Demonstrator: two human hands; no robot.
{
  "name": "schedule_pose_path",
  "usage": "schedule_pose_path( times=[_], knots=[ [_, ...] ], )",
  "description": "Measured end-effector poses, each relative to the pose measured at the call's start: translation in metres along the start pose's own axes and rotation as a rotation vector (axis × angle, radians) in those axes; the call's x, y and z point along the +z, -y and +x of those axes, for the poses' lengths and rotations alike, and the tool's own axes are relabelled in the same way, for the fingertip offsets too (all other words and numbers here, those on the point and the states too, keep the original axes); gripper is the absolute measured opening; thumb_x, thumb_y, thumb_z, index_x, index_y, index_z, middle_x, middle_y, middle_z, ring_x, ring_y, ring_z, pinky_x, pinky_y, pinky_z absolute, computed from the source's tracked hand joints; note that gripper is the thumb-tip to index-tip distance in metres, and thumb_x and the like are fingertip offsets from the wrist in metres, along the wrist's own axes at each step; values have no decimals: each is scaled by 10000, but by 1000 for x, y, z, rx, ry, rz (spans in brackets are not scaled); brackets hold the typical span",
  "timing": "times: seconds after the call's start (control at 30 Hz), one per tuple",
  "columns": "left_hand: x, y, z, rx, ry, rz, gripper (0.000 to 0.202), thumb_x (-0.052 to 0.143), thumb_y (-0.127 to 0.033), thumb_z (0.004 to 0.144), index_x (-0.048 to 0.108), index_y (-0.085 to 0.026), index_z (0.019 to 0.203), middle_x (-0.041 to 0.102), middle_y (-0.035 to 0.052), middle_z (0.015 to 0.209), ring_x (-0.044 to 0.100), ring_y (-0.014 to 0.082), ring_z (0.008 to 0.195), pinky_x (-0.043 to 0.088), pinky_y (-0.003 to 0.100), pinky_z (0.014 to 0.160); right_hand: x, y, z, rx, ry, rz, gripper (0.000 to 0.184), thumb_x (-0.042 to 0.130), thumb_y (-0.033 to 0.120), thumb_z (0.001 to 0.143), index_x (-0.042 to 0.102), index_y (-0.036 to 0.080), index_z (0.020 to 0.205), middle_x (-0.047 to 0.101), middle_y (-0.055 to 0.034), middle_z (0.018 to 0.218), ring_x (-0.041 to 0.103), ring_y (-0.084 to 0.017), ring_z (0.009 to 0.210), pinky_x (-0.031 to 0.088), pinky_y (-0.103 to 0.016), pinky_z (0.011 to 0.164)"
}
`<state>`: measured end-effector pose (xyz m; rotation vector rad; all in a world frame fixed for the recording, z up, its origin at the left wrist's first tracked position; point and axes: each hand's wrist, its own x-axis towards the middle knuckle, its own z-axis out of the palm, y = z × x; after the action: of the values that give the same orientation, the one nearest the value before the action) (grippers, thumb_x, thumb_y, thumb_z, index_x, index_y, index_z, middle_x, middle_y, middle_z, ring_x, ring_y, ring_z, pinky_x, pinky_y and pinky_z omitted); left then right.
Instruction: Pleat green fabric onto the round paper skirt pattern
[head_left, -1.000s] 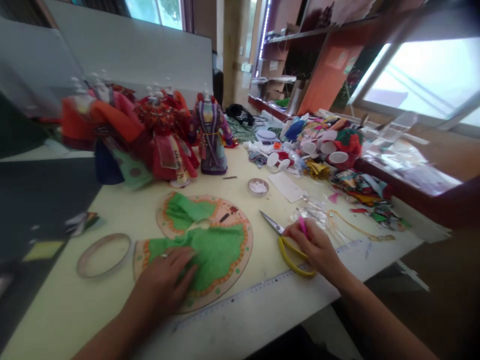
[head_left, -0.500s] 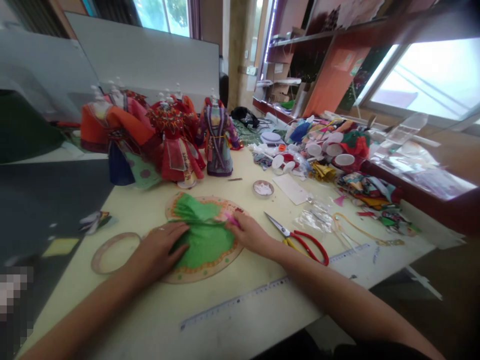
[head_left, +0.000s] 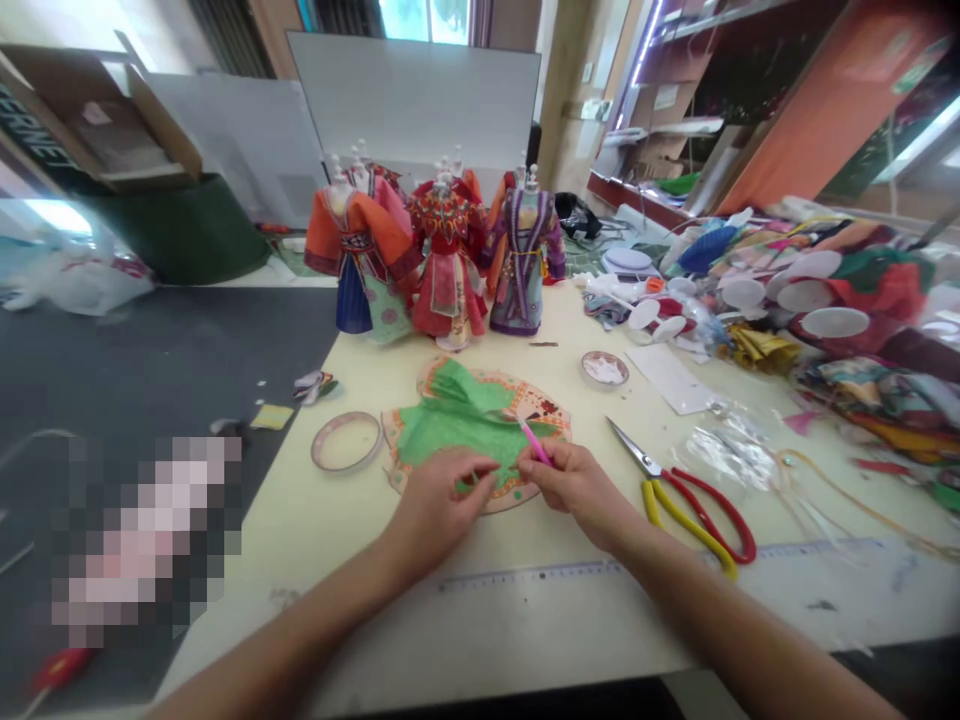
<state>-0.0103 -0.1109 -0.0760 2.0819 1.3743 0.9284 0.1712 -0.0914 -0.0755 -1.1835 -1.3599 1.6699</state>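
Observation:
A green cloth piece (head_left: 465, 425) with an orange-and-cream patterned border lies spread on the table, its upper part folded over. My left hand (head_left: 439, 495) is at its near edge, thumb and forefinger closed on the cloth. My right hand (head_left: 581, 490) grips a slim pink pen-like tool (head_left: 535, 443), pale tip pointing up and left over the border. The right fingertips are close to the cloth's near right edge. To the right of that hand lie scissors (head_left: 679, 490) with one red and one yellow handle, blades pointing away.
Dressed doll forms (head_left: 450, 260) stand at the back. A ring-shaped band (head_left: 346, 442) lies left of the cloth, a small dish (head_left: 604, 369) of white stuff beyond it. A clear ruler (head_left: 540, 576) runs along the front. Fabric scraps (head_left: 862, 370) and plastic bags (head_left: 727, 455) crowd the right.
My view has swung left. My left hand has gone from lying flat on the cloth to pinching its near edge; my right hand with the pink tool has moved to the near right edge.

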Motion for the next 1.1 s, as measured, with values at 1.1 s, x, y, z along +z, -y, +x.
schedule_pose_path(
  times=[1.1],
  knots=[
    [17, 4, -11, -12, 58, -30, 146, 472, -135, 762, 494, -175, 624, 494, -10, 589, 444, 124, 589, 356, 247, 545, 17, -19, -5, -204, 8, -557, 232, 423, 292, 858, 384, 194, 651, 403, 32, 624, 369, -109, 579, 297, -243, 535]
  ],
)
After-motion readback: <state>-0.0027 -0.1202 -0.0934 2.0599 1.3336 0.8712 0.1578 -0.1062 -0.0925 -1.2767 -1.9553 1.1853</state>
